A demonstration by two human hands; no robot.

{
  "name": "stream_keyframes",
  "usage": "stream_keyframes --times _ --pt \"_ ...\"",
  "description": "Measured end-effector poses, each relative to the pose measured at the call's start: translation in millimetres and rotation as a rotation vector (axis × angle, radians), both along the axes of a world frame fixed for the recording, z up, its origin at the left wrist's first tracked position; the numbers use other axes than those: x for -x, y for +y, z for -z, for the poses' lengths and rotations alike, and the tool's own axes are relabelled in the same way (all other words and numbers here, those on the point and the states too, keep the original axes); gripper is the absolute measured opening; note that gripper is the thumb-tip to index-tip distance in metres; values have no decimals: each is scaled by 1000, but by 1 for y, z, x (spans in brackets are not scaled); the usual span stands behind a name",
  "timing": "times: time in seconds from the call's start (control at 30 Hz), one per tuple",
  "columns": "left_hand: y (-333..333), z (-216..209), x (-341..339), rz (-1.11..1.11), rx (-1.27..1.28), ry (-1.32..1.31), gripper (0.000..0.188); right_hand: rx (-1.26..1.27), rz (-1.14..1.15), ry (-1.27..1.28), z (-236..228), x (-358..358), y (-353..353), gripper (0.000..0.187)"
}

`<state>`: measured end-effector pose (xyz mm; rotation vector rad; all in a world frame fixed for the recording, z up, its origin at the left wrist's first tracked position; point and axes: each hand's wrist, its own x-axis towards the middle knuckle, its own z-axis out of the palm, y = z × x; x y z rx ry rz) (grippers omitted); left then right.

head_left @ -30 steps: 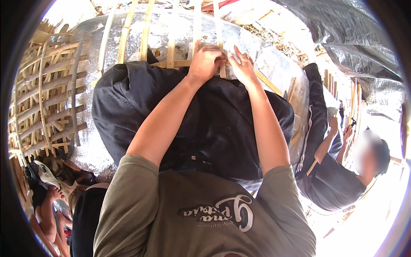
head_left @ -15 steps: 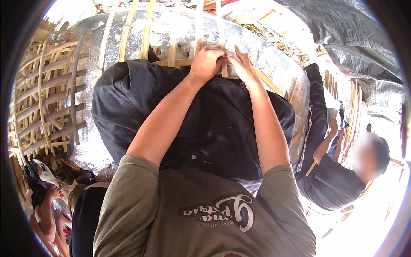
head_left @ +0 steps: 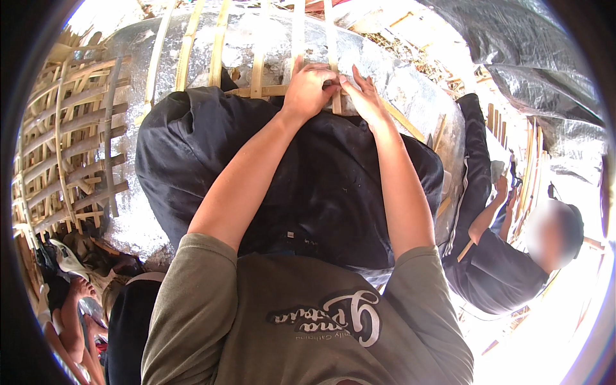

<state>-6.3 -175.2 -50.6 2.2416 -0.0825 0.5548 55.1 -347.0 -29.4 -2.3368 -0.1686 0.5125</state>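
Observation:
Several pale bamboo strips (head_left: 258, 67) run lengthwise away from me, side by side over the shiny sheet. A crosswise bamboo strip (head_left: 273, 90) passes across their near ends by my knees. My left hand (head_left: 309, 90) is closed with curled fingers at the crossing of the strips, its index finger raised along one lengthwise strip. Beside it, my right hand (head_left: 364, 96) has its fingers stretched out and apart, its thumb close to the left fingertips. The crosswise strip shows again to the right of that hand. Both hands hide the exact spot they touch.
Silvery sheeting (head_left: 404, 83) lies under the strips. At the left stands a woven bamboo lattice (head_left: 74, 141). A person in dark clothes (head_left: 500, 276) sits at the right, hands near other strips. Another person's bare limb (head_left: 70, 321) shows at lower left. Dark plastic (head_left: 532, 38) hangs upper right.
Both hands stay at the same crossing, with only a slight shift of the fingers. The lengthwise strips and my knees have moved very slightly.

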Motion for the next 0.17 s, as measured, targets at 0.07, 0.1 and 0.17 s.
stream_keyframes --times 0.07,0.1,0.17 --pt "-1 2 0 -6 3 -3 14 4 7 2 0 0 0 99" --pt "0 2 -1 -2 -2 4 15 3 10 5 0 0 0 99" --pt "0 1 0 1 -3 12 15 5 13 10 -1 1 1 100"
